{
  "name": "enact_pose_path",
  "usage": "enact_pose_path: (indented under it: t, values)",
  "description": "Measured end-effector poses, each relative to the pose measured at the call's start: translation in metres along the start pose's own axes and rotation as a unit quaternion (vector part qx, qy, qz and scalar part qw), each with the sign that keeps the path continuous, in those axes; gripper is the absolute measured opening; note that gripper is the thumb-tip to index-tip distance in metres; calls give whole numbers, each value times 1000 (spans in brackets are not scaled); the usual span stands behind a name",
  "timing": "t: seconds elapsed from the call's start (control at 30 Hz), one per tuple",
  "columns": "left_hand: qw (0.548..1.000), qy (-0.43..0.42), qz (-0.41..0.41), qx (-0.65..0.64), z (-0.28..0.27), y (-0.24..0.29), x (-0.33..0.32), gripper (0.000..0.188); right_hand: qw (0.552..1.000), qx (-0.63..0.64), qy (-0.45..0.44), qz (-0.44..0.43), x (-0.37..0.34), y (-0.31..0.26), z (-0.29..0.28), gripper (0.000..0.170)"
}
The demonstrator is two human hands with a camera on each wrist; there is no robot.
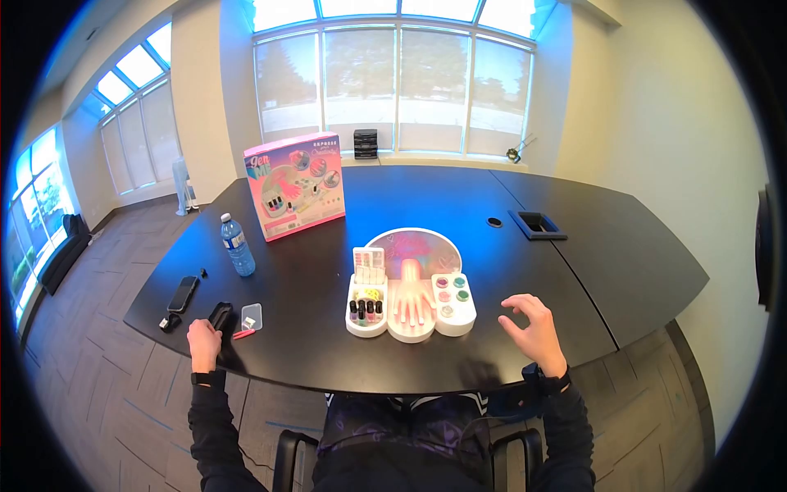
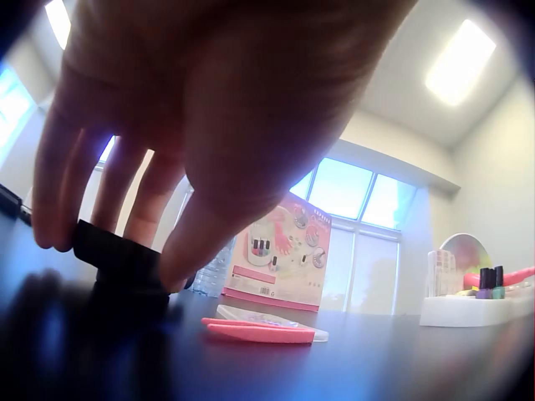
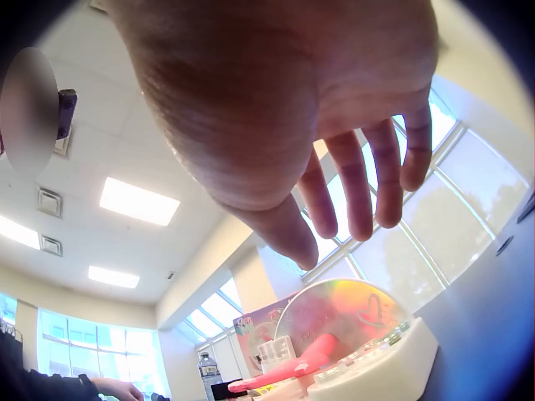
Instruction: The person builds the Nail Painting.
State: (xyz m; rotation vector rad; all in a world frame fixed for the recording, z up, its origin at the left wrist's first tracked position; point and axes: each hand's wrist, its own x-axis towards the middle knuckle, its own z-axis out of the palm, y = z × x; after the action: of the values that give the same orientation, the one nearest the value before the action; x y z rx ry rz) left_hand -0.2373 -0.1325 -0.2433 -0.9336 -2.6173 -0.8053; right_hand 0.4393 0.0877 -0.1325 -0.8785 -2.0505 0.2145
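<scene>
My left hand (image 1: 204, 343) is at the table's left front edge. Its thumb and fingers grip a small black case-like object (image 2: 117, 255), whose exact kind I cannot tell. Just right of it lie a pink tool (image 2: 261, 332) and a small clear plastic box (image 1: 252, 316). My right hand (image 1: 533, 328) hovers over the table with relaxed fingers, holding nothing. It is nearest to a white toy manicure set (image 1: 464, 324), which carries a pink model hand (image 1: 412, 297), dark-capped nail polish bottles (image 1: 366, 312), pots of coloured glitter (image 1: 460, 282) and a shiny round backboard (image 1: 438, 250).
A pink and purple toy box (image 1: 295, 189) stands upright behind, with a water bottle (image 1: 239, 250) to its left. A phone (image 1: 183, 293) lies at the left edge, a small black item (image 1: 170, 322) close by. A square table cutout (image 1: 537, 225) is at the right.
</scene>
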Motion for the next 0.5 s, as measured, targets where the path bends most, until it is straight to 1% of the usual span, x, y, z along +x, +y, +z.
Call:
enact_pose_path:
  t: [0.03,0.1,0.13,0.2,0.23,0.27,0.33,0.37,0.4,0.43,0.47,0.5]
  values:
    - [1000,-1,0,0,-4,2,-5,21,1000,-3,5,3,-1,-1,-1,27]
    - [996,76,55,-12,-21,16,-18,24,1000,-6,11,6,-2,-3,-3,26]
    - [996,75,55,-12,-32,25,-24,24,1000,-7,14,3,-3,-5,-5,26]
    - [992,92,71,-52,-55,41,-32,26,1000,-9,18,2,-4,-9,-8,26]
    - [984,120,120,-57,-62,44,-35,26,1000,-10,23,-9,-5,-12,-9,26]
    - [984,117,120,-57,-73,53,-41,26,999,-12,27,-20,-6,-15,-11,26]
    - [962,163,187,-113,-105,85,-54,24,999,-14,25,-22,-7,-25,-17,27]
    - [963,161,186,-113,-120,100,-62,24,999,-15,25,-26,-7,-31,-19,27]
    - [953,157,202,-164,-135,117,-71,23,999,-15,22,-26,-8,-36,-21,27]
    - [940,152,217,-216,-149,132,-80,22,998,-27,33,-51,-8,-41,-23,27]
    - [940,152,216,-215,-161,143,-88,22,995,-39,44,-78,-8,-48,-26,28]
    - [929,137,240,-246,-172,153,-96,20,995,-47,39,-84,-8,-58,-30,29]
